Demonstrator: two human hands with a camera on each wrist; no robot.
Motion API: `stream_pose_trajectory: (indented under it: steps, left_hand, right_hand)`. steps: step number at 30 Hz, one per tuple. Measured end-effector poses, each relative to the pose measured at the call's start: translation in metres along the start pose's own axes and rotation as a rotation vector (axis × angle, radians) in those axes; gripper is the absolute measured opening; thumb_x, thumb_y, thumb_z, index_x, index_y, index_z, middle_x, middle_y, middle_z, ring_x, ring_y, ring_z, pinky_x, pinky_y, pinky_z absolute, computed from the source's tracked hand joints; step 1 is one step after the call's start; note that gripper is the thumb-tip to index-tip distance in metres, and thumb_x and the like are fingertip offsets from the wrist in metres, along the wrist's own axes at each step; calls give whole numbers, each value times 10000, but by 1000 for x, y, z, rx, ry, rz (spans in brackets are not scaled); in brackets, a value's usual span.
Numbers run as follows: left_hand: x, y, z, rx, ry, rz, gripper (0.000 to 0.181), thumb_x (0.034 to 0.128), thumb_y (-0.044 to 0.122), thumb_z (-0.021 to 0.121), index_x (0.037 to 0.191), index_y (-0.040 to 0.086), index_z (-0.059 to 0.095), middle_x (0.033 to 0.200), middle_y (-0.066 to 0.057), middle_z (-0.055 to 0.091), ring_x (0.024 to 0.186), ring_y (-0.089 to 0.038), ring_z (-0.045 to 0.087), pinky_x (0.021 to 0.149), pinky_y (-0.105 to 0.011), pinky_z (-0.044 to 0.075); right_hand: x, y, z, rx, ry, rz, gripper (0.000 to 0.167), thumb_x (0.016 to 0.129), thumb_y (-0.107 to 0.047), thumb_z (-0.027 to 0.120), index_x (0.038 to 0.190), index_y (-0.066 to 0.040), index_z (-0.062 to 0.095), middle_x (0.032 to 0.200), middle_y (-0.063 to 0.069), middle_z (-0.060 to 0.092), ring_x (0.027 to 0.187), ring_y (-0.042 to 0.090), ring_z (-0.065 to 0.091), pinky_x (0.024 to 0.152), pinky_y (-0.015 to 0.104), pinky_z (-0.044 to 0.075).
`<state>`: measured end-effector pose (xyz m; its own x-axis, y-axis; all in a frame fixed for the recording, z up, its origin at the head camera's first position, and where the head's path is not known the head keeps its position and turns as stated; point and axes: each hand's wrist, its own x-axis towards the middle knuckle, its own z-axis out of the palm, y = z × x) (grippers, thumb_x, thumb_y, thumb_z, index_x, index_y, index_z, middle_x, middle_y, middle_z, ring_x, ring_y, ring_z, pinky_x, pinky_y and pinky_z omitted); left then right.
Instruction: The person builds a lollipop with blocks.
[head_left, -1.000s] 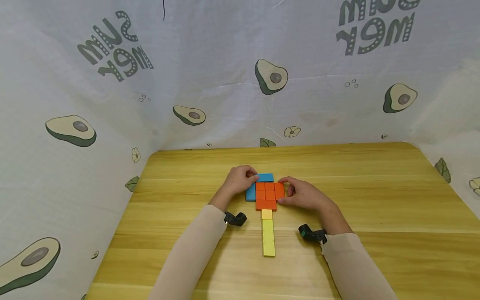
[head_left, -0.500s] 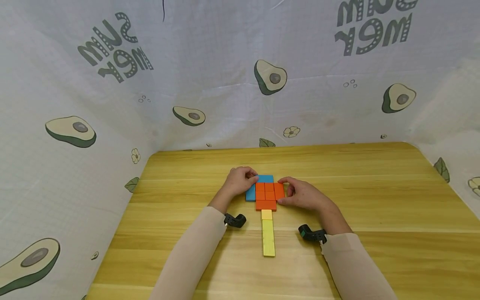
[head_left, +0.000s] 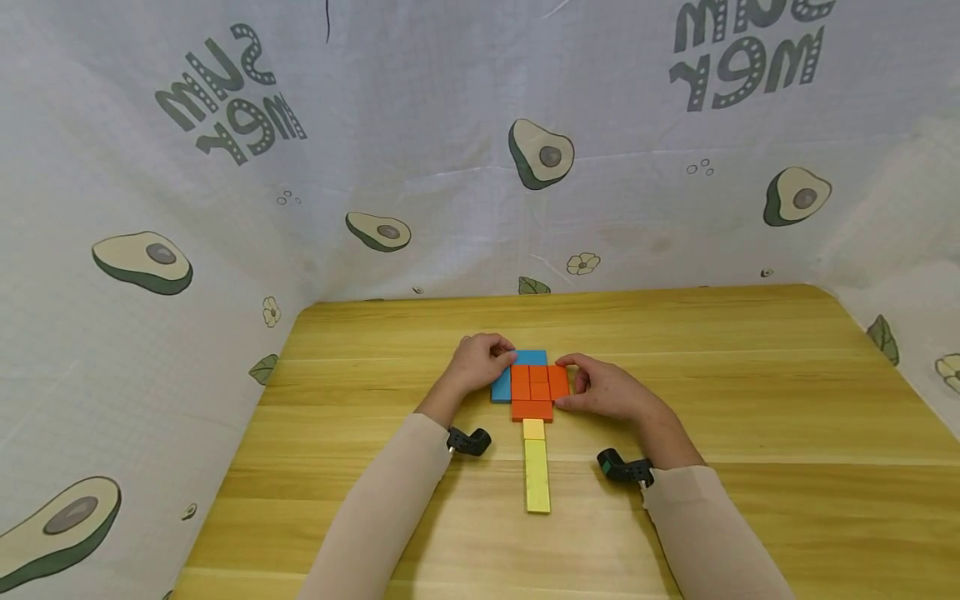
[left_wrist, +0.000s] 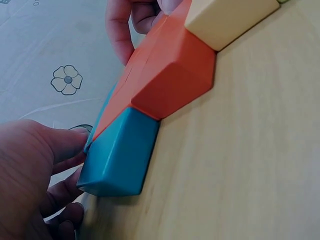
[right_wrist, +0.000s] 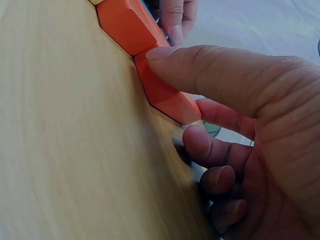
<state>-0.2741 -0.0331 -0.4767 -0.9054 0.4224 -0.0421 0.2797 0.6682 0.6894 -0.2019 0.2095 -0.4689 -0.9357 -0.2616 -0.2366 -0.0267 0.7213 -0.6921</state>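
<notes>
Flat coloured blocks lie together on the wooden table. My left hand [head_left: 477, 363] is at the far left corner of the group. Its thumb and index finger pinch the left end of the far blue block [head_left: 532, 357]. Just below that hand lies another blue block [head_left: 501, 388], beside several orange blocks [head_left: 529, 383]. My right hand [head_left: 609, 388] holds the rightmost orange block [head_left: 558, 383] between thumb and index finger, with the other fingers curled under. In the right wrist view the thumb presses that orange block's near end. The left fingertips are partly hidden behind the blue blocks.
A wide orange block [head_left: 532, 411] forms the group's near side. Below it, a small yellow block [head_left: 533, 429] and a long yellow-green block [head_left: 537, 476] run in line toward me. A printed cloth [head_left: 450, 150] hangs behind the table [head_left: 750, 392].
The far blue block has shifted very slightly toward the orange blocks since one second ago. Both hands have kept nearly the same place and hold.
</notes>
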Motion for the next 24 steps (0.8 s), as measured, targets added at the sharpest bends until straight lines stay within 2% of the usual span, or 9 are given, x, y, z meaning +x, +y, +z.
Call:
stream_pose_trajectory:
  steps: [2, 10, 18, 24]
  left_hand:
    - [0, -1, 0, -4, 8, -6, 270, 1039, 315, 602, 1185, 126, 730, 1032, -38, 726, 977, -228, 614, 1066, -428, 403]
    - [-5, -5, 5, -25, 60, 4, 336, 1054, 330, 566, 1285, 123, 693, 1135, -64, 707, 1087, -260, 602, 1039, -439, 440]
    - [-14, -8, 6, -86, 92, 5, 400, 1065, 325, 531, 1382, 97, 618, 1222, -121, 657, 1162, -305, 568, 1052, -483, 446]
    - [-20, -7, 7, -54, 93, 13, 401, 1076, 326, 510, 1389, 97, 611, 1230, -119, 643, 1158, -292, 572, 1031, -466, 469]
  right_hand:
    - [0, 1, 0, -1, 2, 0, 697, 857, -361, 815, 1430, -111, 508, 875, 50, 559, 727, 188, 498, 641, 314, 407]
    - [2, 1, -2, 15, 5, 3, 754, 872, -385, 798, 1482, -95, 463, 893, 54, 563, 752, 191, 505, 658, 315, 410]
    - [1, 2, -3, -14, 28, -20, 670, 951, -392, 709, 1493, -92, 453, 882, 47, 563, 731, 182, 502, 652, 310, 399]
    - [-3, 2, 1, -45, 86, -24, 657, 982, -417, 664, 1498, -72, 450, 885, 53, 572, 712, 175, 502, 645, 305, 398]
